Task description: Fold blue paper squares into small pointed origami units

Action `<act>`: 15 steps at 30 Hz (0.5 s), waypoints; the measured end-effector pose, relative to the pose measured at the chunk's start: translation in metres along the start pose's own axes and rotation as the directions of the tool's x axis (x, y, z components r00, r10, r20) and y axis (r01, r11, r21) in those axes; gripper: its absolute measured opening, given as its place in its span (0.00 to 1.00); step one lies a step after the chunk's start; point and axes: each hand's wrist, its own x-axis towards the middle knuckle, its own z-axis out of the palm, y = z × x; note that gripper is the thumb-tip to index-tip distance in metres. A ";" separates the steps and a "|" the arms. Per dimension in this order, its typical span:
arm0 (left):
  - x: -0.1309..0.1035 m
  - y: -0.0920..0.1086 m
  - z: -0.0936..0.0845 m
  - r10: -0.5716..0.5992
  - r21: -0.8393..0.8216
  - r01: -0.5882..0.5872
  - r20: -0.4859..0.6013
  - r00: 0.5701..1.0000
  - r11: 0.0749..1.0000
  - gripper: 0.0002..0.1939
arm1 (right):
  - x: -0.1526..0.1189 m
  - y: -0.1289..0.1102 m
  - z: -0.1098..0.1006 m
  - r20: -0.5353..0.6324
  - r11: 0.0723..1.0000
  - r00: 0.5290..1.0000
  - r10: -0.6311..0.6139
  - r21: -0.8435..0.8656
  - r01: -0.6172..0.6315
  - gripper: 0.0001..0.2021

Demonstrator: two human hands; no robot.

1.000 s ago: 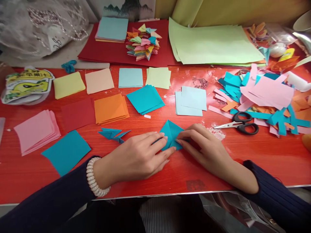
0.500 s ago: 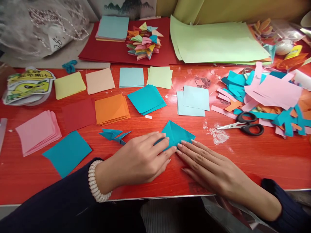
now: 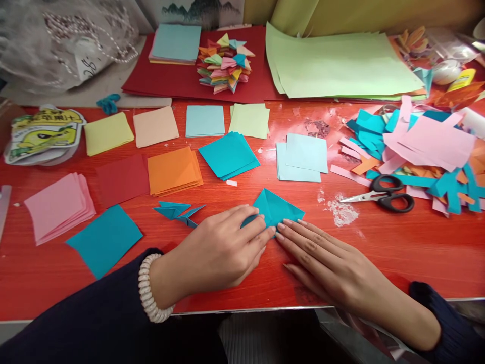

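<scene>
A partly folded blue paper (image 3: 273, 207) lies on the red table (image 3: 227, 298), one corner pointing away from me. My left hand (image 3: 223, 247) rests on its left part, fingers bent and close together, tips pressing the near edge. Flat and stretched out, my right hand (image 3: 326, 258) has its fingertips on the paper's lower right edge. The two hands' fingertips nearly meet at the near corner. Just beyond my left hand are small folded blue pieces (image 3: 174, 210). A flat blue sheet (image 3: 106, 241) lies further left.
Black-handled scissors (image 3: 382, 193) lie at the right beside a heap of paper scraps (image 3: 435, 141). Stacks of coloured paper, including an orange stack (image 3: 174, 171) and a blue stack (image 3: 229, 155), lie beyond my hands. A multicoloured folded model (image 3: 226, 63) stands at the back.
Both hands keep nearly the same place on the blue paper. The right fingertips have shifted very slightly; nothing else has clearly moved.
</scene>
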 end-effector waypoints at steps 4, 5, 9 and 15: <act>0.000 0.001 -0.001 -0.004 -0.007 0.005 0.025 1.000 1.000 0.15 | -0.001 0.000 0.000 0.002 1.000 1.000 0.002 -0.005 -0.002 0.23; 0.000 0.001 -0.001 -0.006 -0.010 0.006 0.030 1.000 1.000 0.16 | -0.001 0.000 0.001 0.004 1.000 1.000 0.000 -0.006 0.000 0.22; 0.001 0.002 -0.002 -0.016 -0.002 0.016 0.036 0.999 1.000 0.16 | 0.001 -0.001 0.000 0.002 1.000 1.000 0.003 -0.019 -0.003 0.21; -0.002 0.005 0.004 0.037 0.092 -0.040 0.037 0.999 0.995 0.15 | 0.002 -0.002 0.001 -0.037 0.999 0.999 -0.004 -0.038 0.003 0.20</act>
